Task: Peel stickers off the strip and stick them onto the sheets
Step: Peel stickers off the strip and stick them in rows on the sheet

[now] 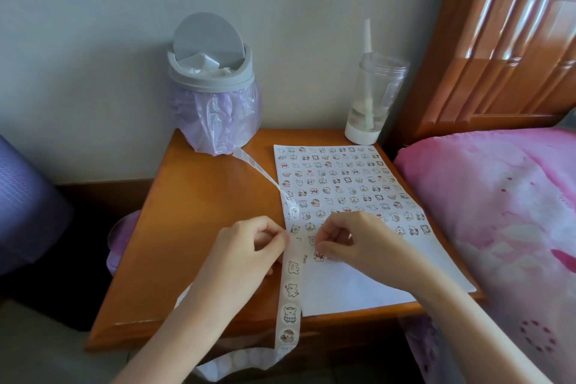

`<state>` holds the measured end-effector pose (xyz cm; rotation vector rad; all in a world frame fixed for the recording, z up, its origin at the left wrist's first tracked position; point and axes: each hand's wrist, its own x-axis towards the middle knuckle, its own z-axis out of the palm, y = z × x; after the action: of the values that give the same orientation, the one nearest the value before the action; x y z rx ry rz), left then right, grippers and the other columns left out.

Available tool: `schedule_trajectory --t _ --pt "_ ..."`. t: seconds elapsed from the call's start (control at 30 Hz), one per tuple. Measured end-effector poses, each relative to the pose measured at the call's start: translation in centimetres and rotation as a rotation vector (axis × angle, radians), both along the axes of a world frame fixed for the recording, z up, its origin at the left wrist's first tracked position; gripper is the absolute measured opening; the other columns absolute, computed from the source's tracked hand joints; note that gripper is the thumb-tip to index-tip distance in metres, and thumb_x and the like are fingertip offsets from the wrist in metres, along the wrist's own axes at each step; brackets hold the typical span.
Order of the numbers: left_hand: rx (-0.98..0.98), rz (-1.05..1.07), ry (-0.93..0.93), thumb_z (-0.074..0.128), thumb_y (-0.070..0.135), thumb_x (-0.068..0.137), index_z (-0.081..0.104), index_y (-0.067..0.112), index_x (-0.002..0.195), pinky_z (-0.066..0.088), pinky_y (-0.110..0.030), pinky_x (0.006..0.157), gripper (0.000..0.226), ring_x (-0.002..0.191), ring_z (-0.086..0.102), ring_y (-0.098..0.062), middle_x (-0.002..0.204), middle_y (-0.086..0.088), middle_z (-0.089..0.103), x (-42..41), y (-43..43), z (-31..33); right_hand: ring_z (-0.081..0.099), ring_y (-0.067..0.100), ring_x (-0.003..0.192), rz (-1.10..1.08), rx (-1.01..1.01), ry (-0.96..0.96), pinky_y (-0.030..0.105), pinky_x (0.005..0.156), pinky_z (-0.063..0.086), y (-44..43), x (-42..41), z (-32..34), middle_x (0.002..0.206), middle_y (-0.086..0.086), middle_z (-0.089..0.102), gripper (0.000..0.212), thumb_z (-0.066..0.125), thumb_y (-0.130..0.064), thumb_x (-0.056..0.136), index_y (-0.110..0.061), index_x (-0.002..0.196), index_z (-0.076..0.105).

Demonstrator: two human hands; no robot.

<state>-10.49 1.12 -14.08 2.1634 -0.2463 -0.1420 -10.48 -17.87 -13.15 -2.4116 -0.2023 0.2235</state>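
A wooden bench [202, 243] is set against a plain pale wall [78, 25], and is flanked on the right by a carved wooden headboard [498, 56] and pink bedding [498, 196].

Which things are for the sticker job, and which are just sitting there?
For the job: sticker strip, pinched by the left hand; sticker, pinched by the right hand; sheet.
Just sitting there: grey bin, clear cup with straw, pink pillow.
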Motion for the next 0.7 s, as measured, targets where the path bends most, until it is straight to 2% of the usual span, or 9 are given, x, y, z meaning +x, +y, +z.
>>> schedule_trajectory --t 0.3,0.43,0.6,0.7 --pt "0.004 0.016 -0.014 0.056 0.032 0.090 0.066 0.028 0.083 0.046 -0.008 0.051 0.013 0.057 0.065 0.001 0.074 0.015 0.072 -0.13 -0.12 0.03 0.050 -0.007 0.060 -0.003 0.016 -0.042 0.010 0.061 0.041 0.25 -0.21 -0.26 0.074 -0.009 0.063 0.007 0.065 -0.015 0.086 -0.020 0.082 0.065" --pt "0.009 0.021 -0.019 0.056 0.032 0.090 0.066 0.028 0.082 0.046 -0.009 0.051 0.014 0.057 0.065 0.001 0.074 0.014 0.072 -0.17 -0.12 0.01 0.047 -0.003 0.059 -0.018 0.027 -0.052 0.012 0.058 0.041 0.12 -0.08 -0.65 0.070 -0.010 0.058 0.009 0.072 -0.021 0.081 -0.024 0.078 0.064" --pt "0.000 0.030 -0.013 0.056 0.032 0.091 0.066 0.027 0.081 0.045 -0.007 0.049 0.014 0.056 0.065 0.001 0.072 0.014 0.072 -0.23 -0.08 0.07 0.045 -0.001 0.057 -0.065 0.080 -0.042 0.012 0.056 0.039 0.03 0.13 -1.02 0.069 -0.011 0.054 0.022 0.081 -0.027 0.071 -0.021 0.080 0.061" --pt "-0.001 0.029 -0.011 0.056 0.031 0.091 0.066 0.027 0.082 0.045 -0.007 0.050 0.014 0.058 0.065 0.002 0.073 0.014 0.072 -0.26 -0.11 0.04 0.046 -0.001 0.059 -0.055 0.088 -0.018 0.012 0.058 0.041 -0.20 0.22 -1.02 0.072 -0.009 0.055 0.018 0.078 -0.023 0.075 -0.021 0.081 0.062"
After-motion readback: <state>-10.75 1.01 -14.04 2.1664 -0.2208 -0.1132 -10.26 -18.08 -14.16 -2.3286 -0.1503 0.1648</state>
